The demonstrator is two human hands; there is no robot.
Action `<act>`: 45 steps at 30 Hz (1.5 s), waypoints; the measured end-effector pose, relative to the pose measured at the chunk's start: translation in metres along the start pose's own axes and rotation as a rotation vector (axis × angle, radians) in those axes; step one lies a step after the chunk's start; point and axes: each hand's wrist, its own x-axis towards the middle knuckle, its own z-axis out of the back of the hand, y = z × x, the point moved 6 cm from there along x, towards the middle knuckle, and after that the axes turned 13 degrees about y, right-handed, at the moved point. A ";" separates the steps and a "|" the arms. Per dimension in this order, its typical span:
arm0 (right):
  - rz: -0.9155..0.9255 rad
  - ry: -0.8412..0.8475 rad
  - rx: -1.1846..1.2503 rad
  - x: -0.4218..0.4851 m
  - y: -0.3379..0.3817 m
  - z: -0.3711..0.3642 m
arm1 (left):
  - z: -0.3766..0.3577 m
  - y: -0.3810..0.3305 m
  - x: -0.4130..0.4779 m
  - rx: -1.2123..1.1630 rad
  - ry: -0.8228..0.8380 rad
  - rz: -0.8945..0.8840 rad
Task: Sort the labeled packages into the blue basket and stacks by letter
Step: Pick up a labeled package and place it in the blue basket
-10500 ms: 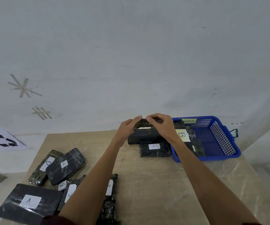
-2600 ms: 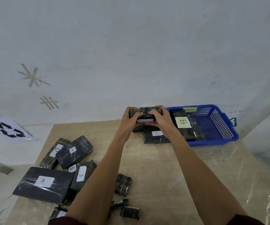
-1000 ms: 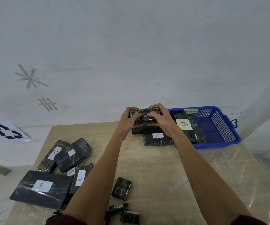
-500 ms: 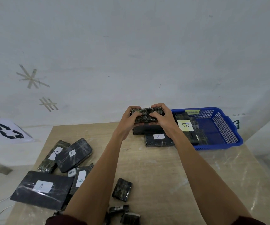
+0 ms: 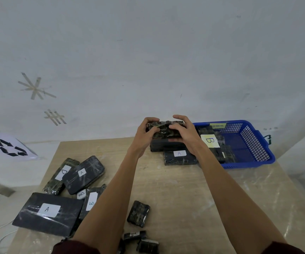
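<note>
The wooden desk (image 5: 184, 189) carried a blue basket (image 5: 269, 159) at its far right corner, with an A-labelled package (image 5: 180, 158) just beside it. At the left lay a cluster of labelled packages (image 5: 83, 174), marked A, B and D. 1 small package (image 5: 138, 213) lay alone nearer the middle.

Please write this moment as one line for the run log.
hands: left hand and right hand grip one wrapped package | position: above the dark package beside blue basket | held label: not visible

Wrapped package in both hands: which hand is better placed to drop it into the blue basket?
Likely the right hand: it grips the package beside the blue basket; the left hand is farther.
</note>
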 end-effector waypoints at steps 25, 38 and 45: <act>0.045 -0.090 -0.083 -0.001 0.001 -0.005 | -0.008 0.002 0.006 -0.119 -0.020 0.130; 0.061 -0.073 -0.121 -0.002 0.001 -0.004 | -0.009 0.008 0.005 -0.146 -0.050 0.113; -0.009 -0.052 -0.054 0.001 -0.009 -0.004 | -0.005 0.007 0.001 -0.083 -0.029 0.072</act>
